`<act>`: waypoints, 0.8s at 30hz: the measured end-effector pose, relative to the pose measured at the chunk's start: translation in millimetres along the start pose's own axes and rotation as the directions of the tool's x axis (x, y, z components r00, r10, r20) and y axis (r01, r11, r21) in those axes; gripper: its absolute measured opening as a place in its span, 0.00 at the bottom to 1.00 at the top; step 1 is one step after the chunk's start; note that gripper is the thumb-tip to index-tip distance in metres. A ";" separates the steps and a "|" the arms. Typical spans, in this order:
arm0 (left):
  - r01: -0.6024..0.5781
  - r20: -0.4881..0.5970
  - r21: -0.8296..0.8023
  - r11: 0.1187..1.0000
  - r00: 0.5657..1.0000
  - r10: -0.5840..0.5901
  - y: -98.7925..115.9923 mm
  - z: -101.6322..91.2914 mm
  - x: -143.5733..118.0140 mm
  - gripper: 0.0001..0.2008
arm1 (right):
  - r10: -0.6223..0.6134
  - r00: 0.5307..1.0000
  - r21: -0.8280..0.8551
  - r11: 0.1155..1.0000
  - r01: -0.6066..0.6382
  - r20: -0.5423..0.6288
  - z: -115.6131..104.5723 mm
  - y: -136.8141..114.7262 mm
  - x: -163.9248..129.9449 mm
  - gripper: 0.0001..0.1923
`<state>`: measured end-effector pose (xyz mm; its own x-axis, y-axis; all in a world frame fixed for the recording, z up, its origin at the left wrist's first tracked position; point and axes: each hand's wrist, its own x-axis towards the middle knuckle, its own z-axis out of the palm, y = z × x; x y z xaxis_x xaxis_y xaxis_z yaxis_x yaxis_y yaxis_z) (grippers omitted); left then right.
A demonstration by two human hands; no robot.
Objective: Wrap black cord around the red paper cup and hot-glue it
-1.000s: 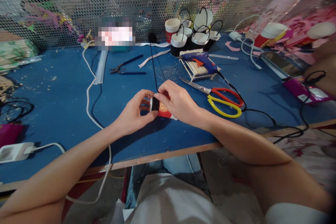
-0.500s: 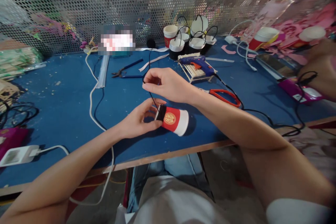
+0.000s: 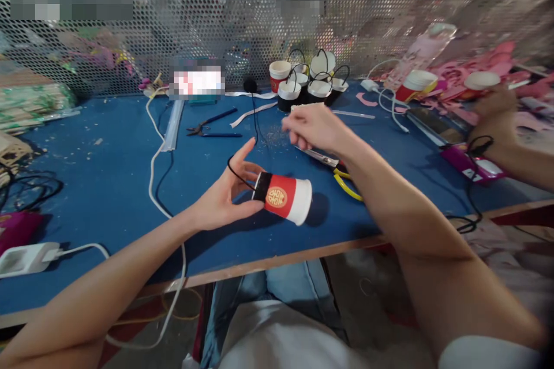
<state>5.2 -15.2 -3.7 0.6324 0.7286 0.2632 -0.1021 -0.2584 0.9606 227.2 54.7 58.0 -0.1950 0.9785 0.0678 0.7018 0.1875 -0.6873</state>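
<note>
A small paper cup [image 3: 294, 200], red and white with a gold emblem and a black band round its rim, lies tilted in my left hand [image 3: 223, 196]. The thumb is on the near side and the fingers are behind the cup; the index finger points up. A black cord handle [image 3: 237, 173] loops from the banded end toward that hand. My right hand [image 3: 314, 130] is over the table farther back, fingers curled; what they hold, if anything, is hidden. Just below it lie scissors [image 3: 322, 157] with a yellow handle, partly behind my forearm.
Blue-handled pliers [image 3: 212, 124] and white strips [image 3: 253, 114] lie on the blue table [image 3: 225, 242]. Several cups with black handles [image 3: 319, 89] stand at the back. A white cable [image 3: 150, 179] runs down the left. Another person's arm [image 3: 497, 132] reaches in at right, near a phone [image 3: 433, 127].
My right hand has let go of the black cord and moved right, now covering where the glue gun lay. The cord's loop leans left. The view has tipped slightly up.
</note>
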 end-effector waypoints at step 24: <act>0.111 -0.189 0.194 0.975 0.979 -0.074 -12.8 -10.1 5.9 0.47 | 0.030 0.882 -0.107 0.990 -0.091 -0.471 -35.1 94.5 -4.0 0.18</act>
<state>2.5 -1.2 -13.6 0.4817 0.8524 0.2036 0.1193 -0.2940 0.9483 318.3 71.5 18.1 0.1714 0.9090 0.3799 0.7861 0.1062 -0.6089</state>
